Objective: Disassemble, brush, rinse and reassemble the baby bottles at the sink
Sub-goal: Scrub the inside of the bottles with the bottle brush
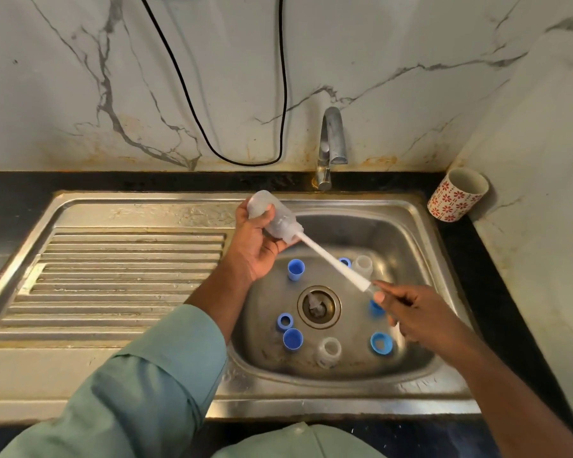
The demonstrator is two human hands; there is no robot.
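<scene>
- Left hand [257, 244]: grip wrapped around the clear plastic baby bottle body [273, 217], held over the back-left rim of the stainless steel sink [420, 226]. Bottle base points to 10 o'clock, mouth to 4 o'clock.
- Right hand [411, 312]: narrow fingertip grip, pinching the tail end of the long white bottle-brush handle [331, 261]. Brush head is inside the bottle; bristles only faintly readable through the wall.
- Key relation: handle and bottle share one long axis, 10-to-4 o'clock. Bottle lies at 10 o'clock from my right grip, the handle's length away. Left hand is on the bottle, so it anchors; the right drives.
- Judgement: brushing step, first bottle. Next stroke has to run along that axis, push toward 10, pull toward 4. Off-axis force would lever the mouth against the handle, and a pinch this far back gives poor control.
- Basin floor, around the round metal drain [319, 307]: blue plastic caps [295, 269] and collar rings [381, 343] scattered from 11 round to 7 o'clock, two more clear bottle bodies [328, 352] at about 1 and 6 o'clock. All loose, so disassembly looks done, rinse and reassembly pending.
- Chrome tap [332, 140] at 12 o'clock; no water visible running.
- Red-flowered white cup [457, 200] on the dark desk at 2 o'clock, well clear of the work.
</scene>
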